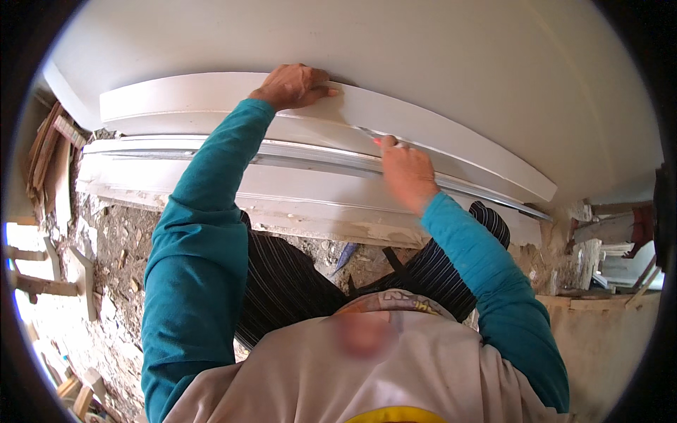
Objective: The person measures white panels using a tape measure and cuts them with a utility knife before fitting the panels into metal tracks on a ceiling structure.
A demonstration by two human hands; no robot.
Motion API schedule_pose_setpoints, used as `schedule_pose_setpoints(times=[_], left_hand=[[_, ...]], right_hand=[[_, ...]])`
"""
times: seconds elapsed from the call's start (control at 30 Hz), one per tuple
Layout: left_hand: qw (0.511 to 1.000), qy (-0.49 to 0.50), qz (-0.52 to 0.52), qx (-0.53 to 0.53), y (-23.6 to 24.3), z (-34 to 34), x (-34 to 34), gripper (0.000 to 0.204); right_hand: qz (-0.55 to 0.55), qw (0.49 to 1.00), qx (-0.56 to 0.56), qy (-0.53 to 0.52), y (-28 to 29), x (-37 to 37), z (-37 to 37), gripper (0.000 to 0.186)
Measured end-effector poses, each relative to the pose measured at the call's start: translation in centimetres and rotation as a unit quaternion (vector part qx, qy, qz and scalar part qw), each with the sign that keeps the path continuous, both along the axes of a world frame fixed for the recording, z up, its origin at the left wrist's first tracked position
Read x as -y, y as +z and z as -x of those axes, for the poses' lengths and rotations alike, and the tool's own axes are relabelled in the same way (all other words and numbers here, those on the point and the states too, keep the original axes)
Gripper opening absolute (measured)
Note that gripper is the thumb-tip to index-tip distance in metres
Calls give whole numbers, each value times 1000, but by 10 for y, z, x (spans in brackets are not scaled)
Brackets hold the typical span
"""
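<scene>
A long white board [458, 148] leans along the pale wall [493, 56]. My left hand [289, 86] grips its upper part, fingers curled over the top edge. In my right hand [405, 169], slightly blurred, is a thin blade tool [376, 137] with a red-and-white handle, its tip at a lengthwise line on the board. Below the board, a silver metal track [310, 154] runs along a white sill [296, 185].
My striped legs are bent below the sill. Debris covers the floor [120, 261]. Wood planks [46, 151] lean at the left, near wooden pieces [49, 282]; more boards [596, 261] lie at the right. A dark blue object [345, 255] lies between my legs.
</scene>
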State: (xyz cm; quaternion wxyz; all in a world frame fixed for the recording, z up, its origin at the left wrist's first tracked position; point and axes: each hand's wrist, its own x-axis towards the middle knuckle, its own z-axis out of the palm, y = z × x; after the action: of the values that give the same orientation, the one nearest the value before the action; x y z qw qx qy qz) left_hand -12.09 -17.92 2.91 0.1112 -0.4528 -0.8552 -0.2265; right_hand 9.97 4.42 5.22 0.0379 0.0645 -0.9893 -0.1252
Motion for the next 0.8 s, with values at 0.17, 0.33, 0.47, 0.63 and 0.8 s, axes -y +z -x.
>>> schedule_pose_setpoints(times=[0.17,0.33,0.47,0.63,0.8], left_hand=[[1000,-2,5,11,7,-8,-11,37],[1000,10,2,2,7,-4,-7,38],[1000,6,-1,-14,1,4,-4,37],[999,-19,-43,-26,13,-3,-13,36],[1000,6,16,-5,9,-3,-2,36]], right_hand=[[15,999,21,-37,-9,-70,-19,15],[11,999,13,-29,-5,-79,-18,15],[14,998,41,-50,-3,-95,-21,12],[-141,956,100,-236,3,-277,-88,23],[-197,866,131,-440,104,-381,-167,26]])
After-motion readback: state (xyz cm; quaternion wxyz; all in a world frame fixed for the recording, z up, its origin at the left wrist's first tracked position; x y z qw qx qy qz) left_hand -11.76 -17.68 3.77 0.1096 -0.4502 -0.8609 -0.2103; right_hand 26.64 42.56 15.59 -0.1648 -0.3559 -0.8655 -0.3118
